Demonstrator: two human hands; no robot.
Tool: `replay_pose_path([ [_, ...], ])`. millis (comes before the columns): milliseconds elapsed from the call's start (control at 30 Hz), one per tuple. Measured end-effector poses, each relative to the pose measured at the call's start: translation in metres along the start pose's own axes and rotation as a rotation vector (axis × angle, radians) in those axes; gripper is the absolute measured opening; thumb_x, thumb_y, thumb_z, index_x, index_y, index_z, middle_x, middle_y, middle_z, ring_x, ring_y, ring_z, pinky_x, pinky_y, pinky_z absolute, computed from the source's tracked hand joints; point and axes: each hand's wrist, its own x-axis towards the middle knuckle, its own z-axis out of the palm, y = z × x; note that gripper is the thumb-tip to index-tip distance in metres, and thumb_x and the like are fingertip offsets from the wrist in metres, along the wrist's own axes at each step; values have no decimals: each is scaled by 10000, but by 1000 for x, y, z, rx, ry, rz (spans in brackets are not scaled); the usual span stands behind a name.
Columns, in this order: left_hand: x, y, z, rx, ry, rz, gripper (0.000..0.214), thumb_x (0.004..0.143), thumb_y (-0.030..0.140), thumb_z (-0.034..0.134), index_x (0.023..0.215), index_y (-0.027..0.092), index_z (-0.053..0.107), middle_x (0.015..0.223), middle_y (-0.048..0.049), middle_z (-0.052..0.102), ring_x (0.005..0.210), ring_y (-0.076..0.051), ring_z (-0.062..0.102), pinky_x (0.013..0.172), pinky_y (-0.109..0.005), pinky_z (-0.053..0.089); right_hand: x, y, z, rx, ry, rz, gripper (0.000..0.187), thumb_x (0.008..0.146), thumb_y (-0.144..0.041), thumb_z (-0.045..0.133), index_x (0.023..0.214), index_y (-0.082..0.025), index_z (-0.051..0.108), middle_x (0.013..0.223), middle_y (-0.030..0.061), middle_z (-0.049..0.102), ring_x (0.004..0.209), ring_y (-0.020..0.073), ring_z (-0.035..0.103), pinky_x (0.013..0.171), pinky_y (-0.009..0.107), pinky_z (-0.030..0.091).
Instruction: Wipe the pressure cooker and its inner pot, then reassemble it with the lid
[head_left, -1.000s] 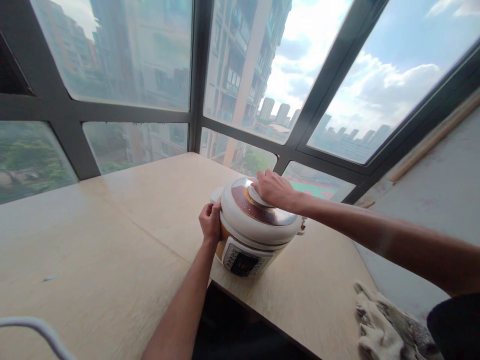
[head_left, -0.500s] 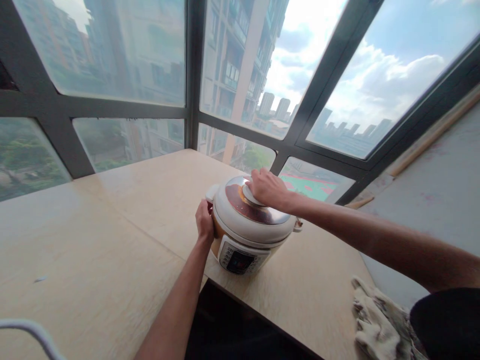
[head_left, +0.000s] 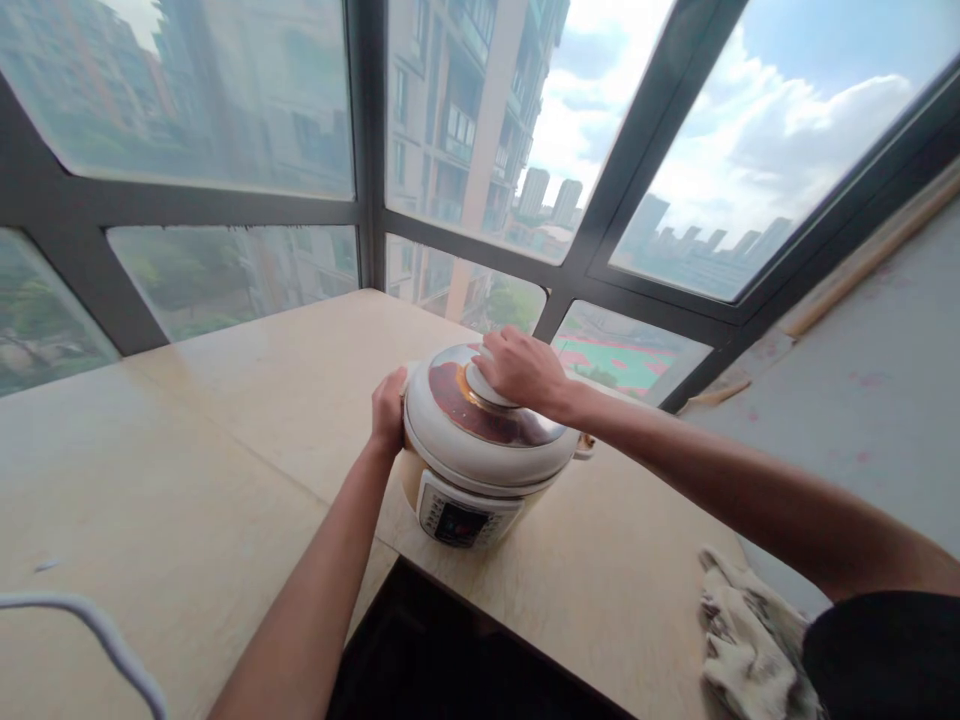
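Note:
A white electric pressure cooker point(head_left: 487, 462) stands upright on the pale countertop, its lid on and its control panel point(head_left: 463, 522) facing me. The lid has a shiny, brown-reflecting metal top with a round white knob point(head_left: 480, 384) in the middle. My right hand point(head_left: 523, 368) is closed over that knob from above. At the cooker's left side, my left hand point(head_left: 388, 408) is wrapped round the side handle, which it mostly hides. The right side handle point(head_left: 585, 447) sticks out under my right forearm.
A black glossy panel point(head_left: 465, 650) lies at the counter's front. A crumpled cloth point(head_left: 754, 635) rests at the right by the wall. White cable point(head_left: 105, 625) curves in at the lower left. Framed windows point(head_left: 465, 270) rise behind the counter.
My left hand has shifted up from the cooker's side onto its left handle. My right hand stays on the knob. The whole view has moved slightly, so the cooker appears further left.

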Motion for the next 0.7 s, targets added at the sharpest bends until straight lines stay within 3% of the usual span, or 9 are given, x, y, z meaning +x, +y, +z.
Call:
replay_pose_path([
  [100,0,-3,-2,-3,-10,41,378,747,478,595,544,228,396,557,21,365,607,-139,338,563,-289,335,-2,4,-2,18,6,-50,379,1051,-407,418,1179,-132,644,1132,166,669,1034,296,658,811,338,475],
  [200,0,-4,-3,7,5,24,374,753,424,566,529,237,333,549,26,288,581,-132,284,525,-291,288,-1,12,-1,38,7,-138,372,1052,-405,423,1188,-134,639,1141,158,661,1027,276,641,802,323,452],
  [467,1,-6,-2,7,18,18,281,794,359,498,569,237,385,584,10,362,599,-157,348,574,-300,362,8,35,10,100,62,-422,362,1047,-379,419,1218,-133,623,1128,133,640,978,236,574,819,314,416],
  [700,0,-5,-4,79,60,63,245,765,327,545,565,231,441,599,-2,430,649,-170,394,594,-287,389,12,38,13,133,75,-446,355,1042,-395,450,1187,-127,632,1115,136,635,938,234,574,783,324,421],
])
